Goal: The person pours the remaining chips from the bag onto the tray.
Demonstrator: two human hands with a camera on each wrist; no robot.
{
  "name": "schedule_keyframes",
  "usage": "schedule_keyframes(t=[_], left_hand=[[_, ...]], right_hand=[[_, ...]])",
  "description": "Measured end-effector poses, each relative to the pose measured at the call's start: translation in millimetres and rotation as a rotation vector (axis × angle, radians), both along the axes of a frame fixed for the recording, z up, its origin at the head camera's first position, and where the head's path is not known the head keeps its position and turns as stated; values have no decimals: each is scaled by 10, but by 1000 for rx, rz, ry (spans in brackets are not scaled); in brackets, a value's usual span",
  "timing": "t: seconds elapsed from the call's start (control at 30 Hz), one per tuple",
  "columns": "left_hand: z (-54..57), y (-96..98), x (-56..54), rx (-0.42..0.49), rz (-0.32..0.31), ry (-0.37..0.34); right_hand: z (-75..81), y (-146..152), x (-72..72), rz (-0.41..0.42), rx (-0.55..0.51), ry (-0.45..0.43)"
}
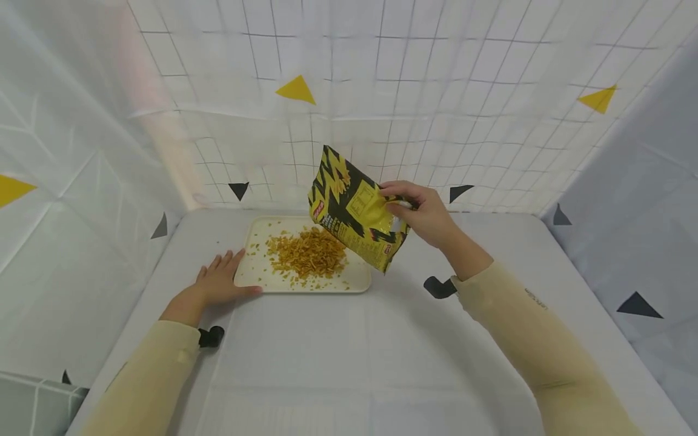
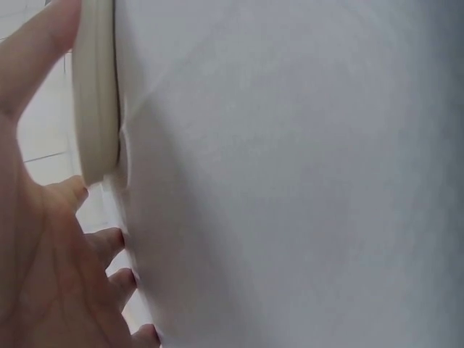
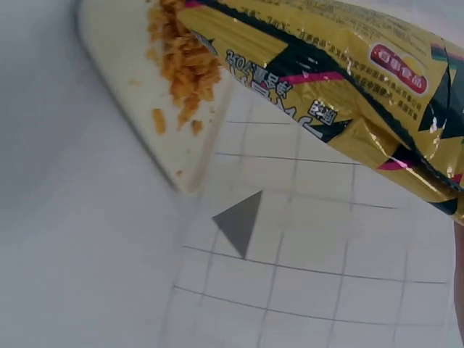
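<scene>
A yellow and black snack bag (image 1: pixel 354 209) hangs tilted over the right part of a cream tray (image 1: pixel 256 281). My right hand (image 1: pixel 422 212) grips the bag's upper right end between thumb and fingers. A heap of broken orange-yellow snack pieces (image 1: pixel 308 254) lies on the tray, with crumbs scattered around it. At the tray's left end, my left hand (image 1: pixel 220 281) rests with fingers spread, thumb along the front edge and index finger by the left side. In the left wrist view the tray's rim (image 2: pixel 96 94) stands beside the spread fingers. The right wrist view shows the bag (image 3: pixel 333 80) slanting down toward the pieces.
The tray lies on a white cloth-covered table (image 1: pixel 305 363). Behind it rises a white sheet with a grid (image 1: pixel 436 121), and white sheets also hang at both sides. Yellow and black triangles mark the sheets. A dark device (image 1: pixel 438 287) sits by the right wrist.
</scene>
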State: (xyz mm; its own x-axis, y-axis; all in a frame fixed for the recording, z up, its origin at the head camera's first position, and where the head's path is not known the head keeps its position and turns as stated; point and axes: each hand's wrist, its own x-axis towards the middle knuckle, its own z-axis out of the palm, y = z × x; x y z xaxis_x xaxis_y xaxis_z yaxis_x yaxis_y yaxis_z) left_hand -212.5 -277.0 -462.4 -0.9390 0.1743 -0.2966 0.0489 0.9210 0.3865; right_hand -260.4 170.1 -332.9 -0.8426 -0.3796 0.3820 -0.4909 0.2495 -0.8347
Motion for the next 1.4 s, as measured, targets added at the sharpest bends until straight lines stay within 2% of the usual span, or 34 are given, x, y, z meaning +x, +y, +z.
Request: schedule_keyframes(t=[0.13, 0.23, 0.4, 0.5, 0.7, 0.87, 1.03, 1.2, 1.4], left_hand=[[-48, -18, -6, 0, 1, 4], [-34, -9, 3, 7, 4, 1], [6, 13, 7, 5, 2, -8], [3, 15, 1, -4, 0, -9], [-8, 31, -1, -3, -5, 2], [13, 34, 2, 1, -3, 6], [6, 19, -10, -8, 1, -3], [-17, 4, -19, -5, 10, -7], [-32, -4, -1, -4, 5, -1]], right_hand=[[-144, 85, 35, 4, 2, 21], [-223, 144, 56, -5, 4, 35], [-293, 207, 113, -101, 15, 83], [-349, 227, 135, -173, 15, 142], [-537, 281, 144, -249, -5, 295], [-716, 342, 181, -274, 91, 441], [-851, 414, 219, -259, 135, 499], [-860, 436, 227, -287, 85, 561], [-765, 385, 223, -405, -44, 719]])
